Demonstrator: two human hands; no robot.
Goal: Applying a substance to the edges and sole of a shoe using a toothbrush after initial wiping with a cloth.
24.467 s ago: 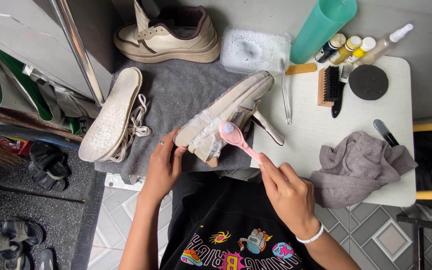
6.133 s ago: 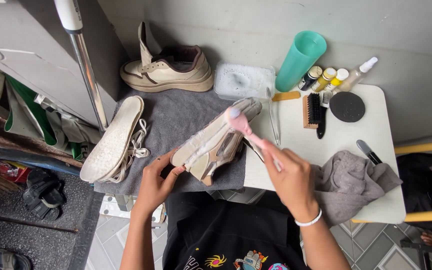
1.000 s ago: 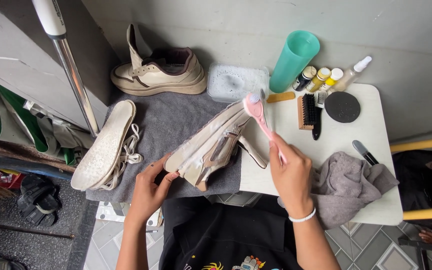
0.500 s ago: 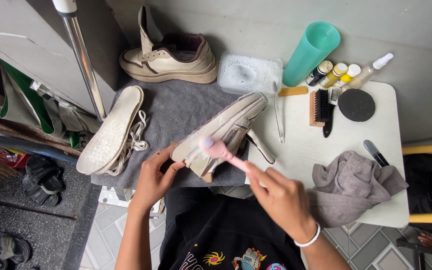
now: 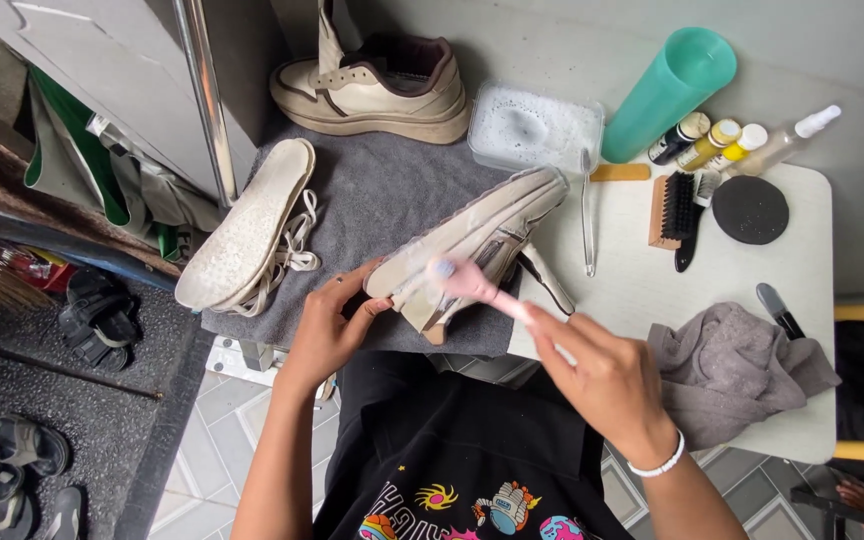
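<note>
The left hand (image 5: 327,335) grips the near end of a cream shoe (image 5: 472,245), which lies on its side on the grey towel (image 5: 382,200), near the centre of the scene. The right hand (image 5: 602,375) is closed on a pink brush (image 5: 472,287), w/ brush head touching the shoe's side. Left of the shoe lie an insole (image 5: 247,225) and laces (image 5: 292,250). A 2nd shoe (image 5: 372,90) stands at the far side, upright. On the white table (image 5: 632,285) at right: a grey cloth (image 5: 732,365), a wood brush (image 5: 674,208), small bottles (image 5: 717,143), a green cup (image 5: 667,95), a soapy tray (image 5: 537,128).
</note>
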